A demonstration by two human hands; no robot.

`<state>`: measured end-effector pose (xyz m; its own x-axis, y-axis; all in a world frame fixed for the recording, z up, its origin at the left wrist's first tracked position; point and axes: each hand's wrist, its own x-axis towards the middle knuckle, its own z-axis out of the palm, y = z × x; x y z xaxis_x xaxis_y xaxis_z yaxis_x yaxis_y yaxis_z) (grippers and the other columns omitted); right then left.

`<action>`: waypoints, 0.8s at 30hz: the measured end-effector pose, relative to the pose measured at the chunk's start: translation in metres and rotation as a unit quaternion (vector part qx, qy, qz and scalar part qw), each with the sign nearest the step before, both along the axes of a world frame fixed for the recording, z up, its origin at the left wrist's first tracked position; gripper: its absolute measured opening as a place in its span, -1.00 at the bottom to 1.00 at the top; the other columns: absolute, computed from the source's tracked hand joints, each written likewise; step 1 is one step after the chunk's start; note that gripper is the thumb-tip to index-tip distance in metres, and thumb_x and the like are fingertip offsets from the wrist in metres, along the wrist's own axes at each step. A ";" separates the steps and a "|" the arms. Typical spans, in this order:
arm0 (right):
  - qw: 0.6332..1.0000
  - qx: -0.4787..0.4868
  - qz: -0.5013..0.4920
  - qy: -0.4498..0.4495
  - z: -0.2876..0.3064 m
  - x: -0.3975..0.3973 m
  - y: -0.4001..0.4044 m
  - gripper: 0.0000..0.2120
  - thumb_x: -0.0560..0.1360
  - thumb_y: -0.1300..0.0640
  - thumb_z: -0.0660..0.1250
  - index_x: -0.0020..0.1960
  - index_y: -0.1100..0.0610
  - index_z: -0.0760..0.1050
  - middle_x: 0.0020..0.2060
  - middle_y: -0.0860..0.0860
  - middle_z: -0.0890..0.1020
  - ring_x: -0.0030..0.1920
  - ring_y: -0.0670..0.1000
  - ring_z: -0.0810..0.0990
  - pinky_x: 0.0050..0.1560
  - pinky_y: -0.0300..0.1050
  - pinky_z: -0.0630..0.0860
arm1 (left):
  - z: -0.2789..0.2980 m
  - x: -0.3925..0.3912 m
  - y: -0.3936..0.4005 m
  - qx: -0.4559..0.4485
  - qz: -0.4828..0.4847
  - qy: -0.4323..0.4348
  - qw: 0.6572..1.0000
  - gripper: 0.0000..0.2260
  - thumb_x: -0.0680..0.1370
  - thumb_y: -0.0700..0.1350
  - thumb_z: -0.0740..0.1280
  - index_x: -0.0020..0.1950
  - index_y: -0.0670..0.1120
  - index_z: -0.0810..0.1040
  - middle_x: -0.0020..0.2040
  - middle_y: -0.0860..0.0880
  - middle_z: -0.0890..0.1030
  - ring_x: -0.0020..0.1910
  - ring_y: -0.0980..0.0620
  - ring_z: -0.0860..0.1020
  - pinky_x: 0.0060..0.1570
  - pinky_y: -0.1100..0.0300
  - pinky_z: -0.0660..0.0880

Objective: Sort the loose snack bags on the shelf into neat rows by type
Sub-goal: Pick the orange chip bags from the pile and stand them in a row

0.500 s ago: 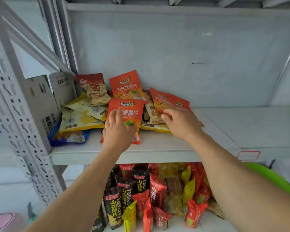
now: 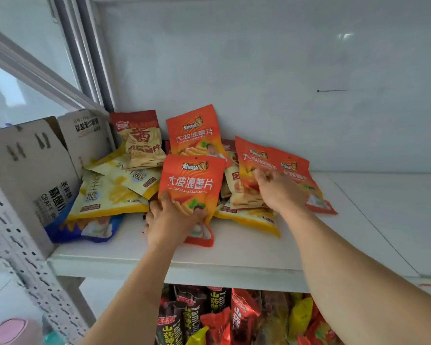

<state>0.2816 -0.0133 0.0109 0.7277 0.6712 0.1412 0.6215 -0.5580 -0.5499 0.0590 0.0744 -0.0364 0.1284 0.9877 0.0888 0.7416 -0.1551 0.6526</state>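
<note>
A loose pile of snack bags lies on the white shelf [image 2: 234, 260]. My left hand [image 2: 171, 220] grips the lower part of an orange chip bag [image 2: 190, 180] that stands tilted at the front of the pile. My right hand [image 2: 279, 190] rests on another orange bag [image 2: 253, 158] to the right, fingers curled on it. A third orange bag [image 2: 193, 134] leans against the back wall, and one more [image 2: 304, 175] lies under my right wrist. Yellow bags [image 2: 107, 195] lie at the left, a red-and-cream bag [image 2: 141, 140] behind them, a blue bag [image 2: 85, 229] under them.
A grey cardboard box [image 2: 35, 175] stands at the shelf's left end beside the perforated metal upright [image 2: 23, 257]. The shelf's right half [image 2: 383, 207] holds nothing. On the lower shelf stand several dark, red and yellow snack bags [image 2: 234, 317].
The view has moved closer to the shelf. My left hand has tightened on the front orange bag and raised it more upright. My right hand stays on the orange bag at the right.
</note>
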 end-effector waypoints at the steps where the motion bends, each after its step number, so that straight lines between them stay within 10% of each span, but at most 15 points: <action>1: 1.000 0.013 -0.006 0.006 0.000 0.001 0.005 -0.39 0.56 -0.39 -0.06 0.39 -0.05 0.41 0.32 0.07 0.53 0.29 0.18 0.52 0.16 0.09 0.46 | 0.000 0.000 0.003 -0.009 -0.005 -0.001 1.000 0.05 0.33 0.44 0.40 0.62 0.03 -0.04 0.56 -0.18 0.19 0.52 -0.28 0.18 0.46 -0.19 0.18; 6: 0.997 0.055 -0.019 0.048 0.002 0.008 0.021 -0.55 0.45 -0.39 0.24 0.12 -0.08 0.47 0.18 0.05 0.58 0.16 0.18 0.57 0.14 0.10 0.53 | 0.001 0.003 0.012 -0.029 -0.021 -0.022 0.999 -0.04 0.41 0.43 0.33 0.64 0.06 -0.02 0.55 -0.20 0.25 0.52 -0.27 0.18 0.49 -0.14 0.14; 11: 0.985 0.046 -0.040 0.160 0.005 0.014 0.030 0.03 0.21 -0.51 0.38 0.47 0.11 0.29 0.41 0.10 0.47 0.41 0.23 0.42 0.37 0.19 0.39 | 0.006 0.005 0.018 -0.073 -0.025 -0.099 0.992 0.02 0.27 0.32 0.45 0.59 -0.02 0.09 0.48 -0.21 0.30 0.46 -0.28 0.27 0.43 -0.19 0.26; 18: 0.976 0.050 -0.048 0.204 0.008 0.011 0.039 -0.09 0.47 -0.50 0.09 0.58 0.12 0.19 0.54 0.13 0.29 0.50 0.25 0.29 0.47 0.20 0.26 | 0.009 -0.005 0.025 -0.063 -0.010 -0.130 0.990 -0.04 0.22 0.29 0.59 0.47 -0.07 0.29 0.37 -0.12 0.43 0.32 -0.23 0.45 0.30 -0.19 0.45; 24: 0.955 0.125 -0.048 0.263 0.005 0.005 0.044 -0.21 0.34 -0.31 0.49 0.36 0.15 0.38 0.20 0.11 0.60 0.08 0.21 0.64 -0.23 -0.02 0.59 | 0.009 -0.010 0.020 -0.042 -0.012 -0.154 0.987 -0.20 0.30 0.25 0.57 0.35 -0.10 0.34 0.17 -0.06 0.59 0.14 -0.20 0.58 0.14 -0.14 0.56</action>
